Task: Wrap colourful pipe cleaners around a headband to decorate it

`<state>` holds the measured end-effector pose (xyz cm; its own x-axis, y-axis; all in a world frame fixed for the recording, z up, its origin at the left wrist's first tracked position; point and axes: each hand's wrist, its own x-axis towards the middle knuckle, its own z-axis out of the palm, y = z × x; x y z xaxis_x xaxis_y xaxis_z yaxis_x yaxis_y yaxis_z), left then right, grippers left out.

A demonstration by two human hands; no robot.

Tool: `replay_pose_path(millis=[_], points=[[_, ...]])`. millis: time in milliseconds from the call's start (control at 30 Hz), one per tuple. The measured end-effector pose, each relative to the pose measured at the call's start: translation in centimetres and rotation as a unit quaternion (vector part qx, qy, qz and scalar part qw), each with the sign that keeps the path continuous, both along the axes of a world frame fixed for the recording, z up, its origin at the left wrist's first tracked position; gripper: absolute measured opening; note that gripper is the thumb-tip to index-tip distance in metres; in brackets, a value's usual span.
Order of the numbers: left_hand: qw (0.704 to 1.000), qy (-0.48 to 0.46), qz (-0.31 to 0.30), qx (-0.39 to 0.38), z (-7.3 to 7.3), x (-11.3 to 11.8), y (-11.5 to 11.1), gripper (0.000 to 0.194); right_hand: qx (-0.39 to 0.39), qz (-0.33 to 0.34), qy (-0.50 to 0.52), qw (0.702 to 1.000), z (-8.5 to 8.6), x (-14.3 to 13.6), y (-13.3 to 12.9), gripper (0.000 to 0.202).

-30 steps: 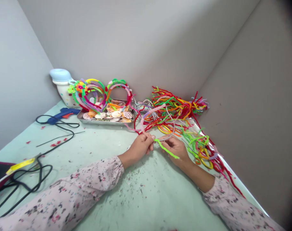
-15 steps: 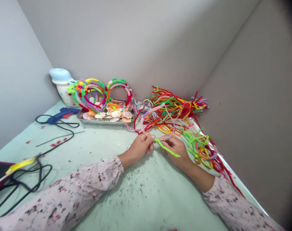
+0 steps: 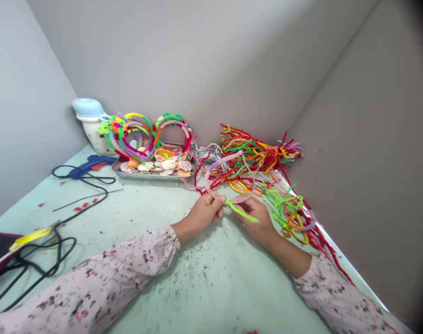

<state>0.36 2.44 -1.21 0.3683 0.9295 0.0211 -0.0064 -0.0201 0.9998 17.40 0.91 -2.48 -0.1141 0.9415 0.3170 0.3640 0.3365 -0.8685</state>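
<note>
A hoop-shaped headband (image 3: 206,178) is held up between my hands over the table. Its left and top are thickly wrapped in pink and purple fuzzy pipe cleaner, while its right side is a thin pale strand. My left hand (image 3: 204,212) is closed, pinching the lower left end of the headband with a lime-green pipe cleaner (image 3: 244,213). The green length sticks out from those fingertips to the right, in front of my other hand. My right hand (image 3: 255,216) is curled around the lower right end of the headband; its fingertips are partly hidden.
A metal tray (image 3: 152,176) holds seashells (image 3: 168,164) and finished pipe-cleaner headbands (image 3: 127,134). Loose pipe cleaners (image 3: 253,148) heap up at the back right. Leftward are a blue glue gun (image 3: 89,166), a black cord (image 3: 60,239) and a white cup (image 3: 97,134) with a blue lid.
The free end of the green pipe cleaner has shifted slightly up and left. The headband tilts a touch further right. Both hands stay almost where they were.
</note>
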Motion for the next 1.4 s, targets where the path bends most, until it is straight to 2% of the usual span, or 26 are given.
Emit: replay_pose_path(millis=[333,933,1133,1400], points=[[0.999,-0.024,0.004,-0.028,0.2,0.1,-0.1,0.031,-0.006,0.000,0.010,1.000,0.0,-0.1,0.1,0.024],[1.000,-0.001,0.000,0.005,-0.2,0.0,0.0,0.032,-0.007,0.012,0.037,0.999,-0.3,0.0,0.2,0.022],[0.999,0.030,-0.002,0.029,0.1,0.0,-0.1,0.034,-0.004,-0.015,0.028,0.999,0.2,-0.3,0.1,0.018],[0.998,0.049,0.002,0.044,-0.4,0.0,0.0,0.038,-0.054,0.027,0.081,0.995,0.8,-0.6,-0.1,0.018]])
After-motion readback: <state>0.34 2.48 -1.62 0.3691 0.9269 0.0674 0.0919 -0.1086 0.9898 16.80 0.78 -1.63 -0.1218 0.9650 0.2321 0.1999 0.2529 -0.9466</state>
